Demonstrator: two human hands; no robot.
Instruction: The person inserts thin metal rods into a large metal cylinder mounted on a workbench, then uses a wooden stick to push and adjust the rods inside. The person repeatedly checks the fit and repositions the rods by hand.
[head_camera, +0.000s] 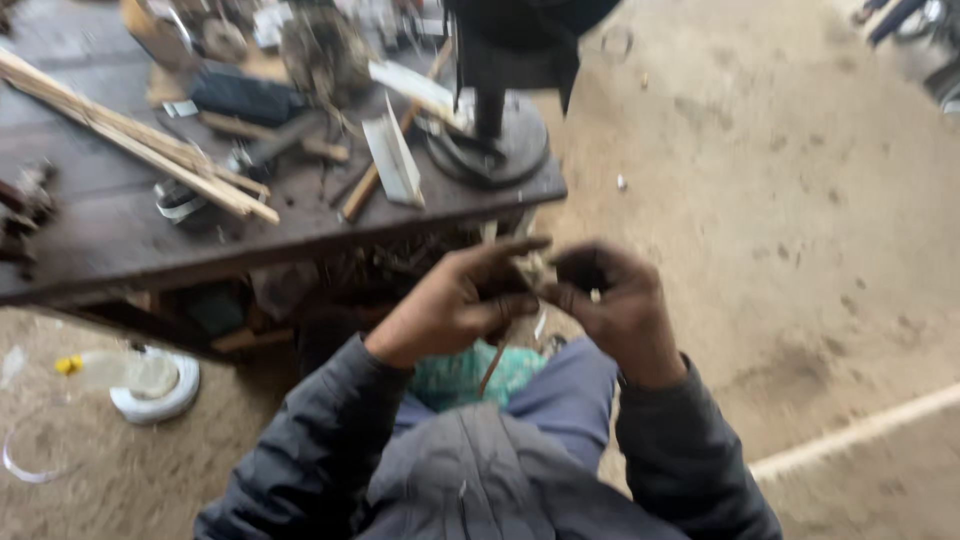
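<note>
My left hand (455, 300) and my right hand (610, 300) meet in front of me, just below the edge of the dark wooden workbench (100, 240). Both pinch a small pale object (533, 268) between their fingertips; blur hides what it is. A thin brown stick or wire (490, 368) hangs down from under my left hand over a teal cloth (455, 375) on my lap. Dark jacket sleeves cover both forearms.
The workbench holds pale wooden strips (140, 145), a folded metal angle (395, 160), a hammer-like tool (375, 180) and a round black machine base (490, 140). A plastic bottle (120, 372) and white ring (160, 400) lie on the dirt floor at left. A pale strip (860, 430) lies at right.
</note>
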